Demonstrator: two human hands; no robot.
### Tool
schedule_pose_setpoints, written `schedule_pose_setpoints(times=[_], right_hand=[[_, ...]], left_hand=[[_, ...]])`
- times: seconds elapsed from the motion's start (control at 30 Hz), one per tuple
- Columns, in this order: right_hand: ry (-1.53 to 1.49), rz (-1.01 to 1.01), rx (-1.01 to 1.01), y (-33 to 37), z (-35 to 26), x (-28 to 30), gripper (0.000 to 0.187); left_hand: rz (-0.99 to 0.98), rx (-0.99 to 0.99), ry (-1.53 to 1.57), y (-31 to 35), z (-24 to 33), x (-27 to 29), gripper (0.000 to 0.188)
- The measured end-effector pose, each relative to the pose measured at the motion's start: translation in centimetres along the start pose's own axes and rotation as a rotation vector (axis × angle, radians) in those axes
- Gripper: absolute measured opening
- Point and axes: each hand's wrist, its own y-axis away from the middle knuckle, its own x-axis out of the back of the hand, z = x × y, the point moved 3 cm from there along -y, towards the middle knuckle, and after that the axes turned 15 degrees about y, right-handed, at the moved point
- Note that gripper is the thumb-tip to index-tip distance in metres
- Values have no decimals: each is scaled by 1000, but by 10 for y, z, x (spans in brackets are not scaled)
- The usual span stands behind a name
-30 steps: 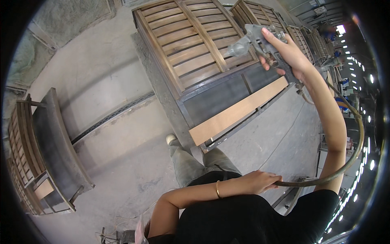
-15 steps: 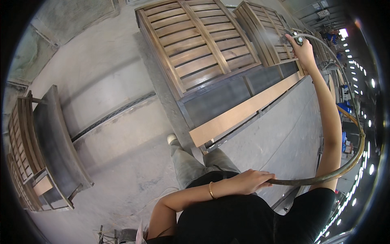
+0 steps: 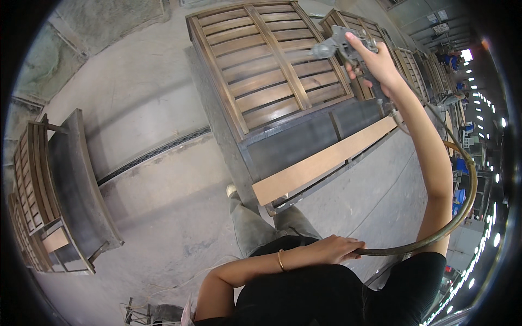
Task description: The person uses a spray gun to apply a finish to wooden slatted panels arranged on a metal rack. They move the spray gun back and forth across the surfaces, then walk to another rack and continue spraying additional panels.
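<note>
My right hand (image 3: 379,66) is raised at the upper right and wrapped round the handle of a metal spray gun (image 3: 343,44). The gun's nozzle points left over a brown slatted wooden panel (image 3: 276,57), with a faint mist in front of it. Nozzle and panel look apart. Low in front of my body, my left hand (image 3: 333,249) is closed on a worn brownish hose (image 3: 418,246), which curves up the right side toward the gun. The panel lies on a dark bench (image 3: 293,138), slats facing up.
A second slatted panel (image 3: 348,20) lies beyond the first. A bare light wood board (image 3: 326,162) runs along the bench's near side. At the far left stands another dark bench (image 3: 76,179) with slatted panels (image 3: 27,179). A floor grate (image 3: 155,155) crosses the concrete.
My right hand has swung the spray gun left and nearer, from over the second panel to the first one's right side. My left hand keeps its hold on the hose.
</note>
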Motion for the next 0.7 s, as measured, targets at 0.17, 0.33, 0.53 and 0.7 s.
schedule_pose_setpoints(times=[0.17, 0.33, 0.53, 0.7], right_hand=[[173, 199, 104, -67, 53, 40, 48], [506, 413, 143, -116, 79, 52, 50], [28, 166, 208, -86, 19, 1, 42], [-260, -180, 259, -63, -51, -41, 39]], left_hand=[[63, -25, -1, -1, -6, 4, 29], [129, 55, -33, 6, -12, 14, 36], [99, 105, -32, 0, -23, 15, 36], [124, 100, -40, -6, -34, 21, 36]])
